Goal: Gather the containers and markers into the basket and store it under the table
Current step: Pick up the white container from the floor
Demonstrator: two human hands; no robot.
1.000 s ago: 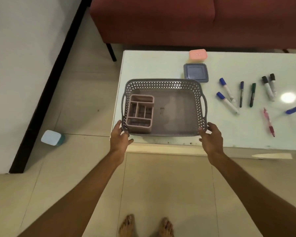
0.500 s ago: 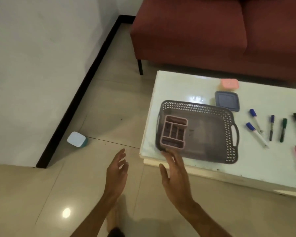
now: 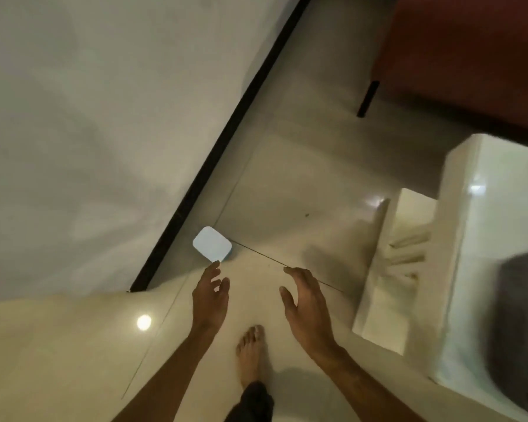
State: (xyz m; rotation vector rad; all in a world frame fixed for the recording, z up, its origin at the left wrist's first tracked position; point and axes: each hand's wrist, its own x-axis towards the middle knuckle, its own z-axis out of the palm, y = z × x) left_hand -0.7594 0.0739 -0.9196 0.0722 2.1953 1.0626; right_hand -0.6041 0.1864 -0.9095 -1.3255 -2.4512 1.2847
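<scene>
We hold our left grip (image 3: 210, 295) and right grip (image 3: 305, 303) out over the tiled floor (image 3: 287, 184), fingers loose and holding nothing. A pale blue container (image 3: 212, 244) sits on the floor at 12 o'clock from the left grip, just past its fingertips, near the black skirting (image 3: 226, 138). At 3 o'clock the white worktop (image 3: 500, 208) carries a blurred grey basket (image 3: 525, 315).

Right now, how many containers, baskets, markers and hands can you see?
Container: 1, on the floor
Basket: 1, blurred
Markers: 0
Hands: 2, left hand, right hand
Total: 4
</scene>
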